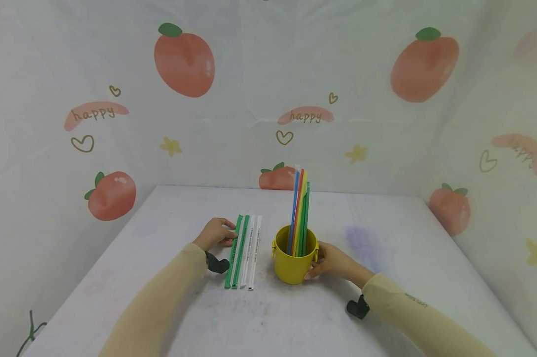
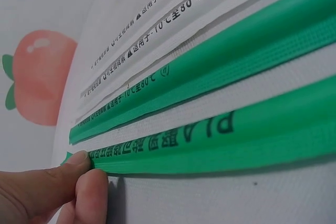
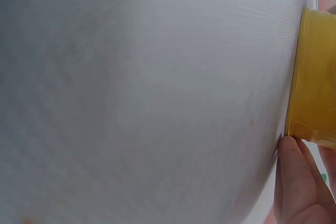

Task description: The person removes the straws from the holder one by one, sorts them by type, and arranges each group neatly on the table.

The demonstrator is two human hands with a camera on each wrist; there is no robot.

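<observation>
On the table lie two green paper-wrapped straws and two white wrapped straws (image 1: 255, 253), side by side. My left hand (image 1: 216, 232) pinches the leftmost green wrapped straw (image 2: 252, 135) near its far end, thumb and finger at its edge in the left wrist view. The other green wrapped straw (image 2: 210, 77) lies just beside it. To their right stands a small yellow bucket (image 1: 291, 270), upright, with several straws (image 1: 298, 213) in blue, red, yellow and green leaning in it. My right hand (image 1: 337, 260) grips the bucket's right side, fingertips low by its base in the right wrist view.
The white tabletop (image 1: 268, 322) meets a fruit-printed cloth backdrop (image 1: 233, 144) at the back and sides. Small ring handles hang on the bucket's sides. A dark green cord (image 1: 31, 329) shows at the lower left.
</observation>
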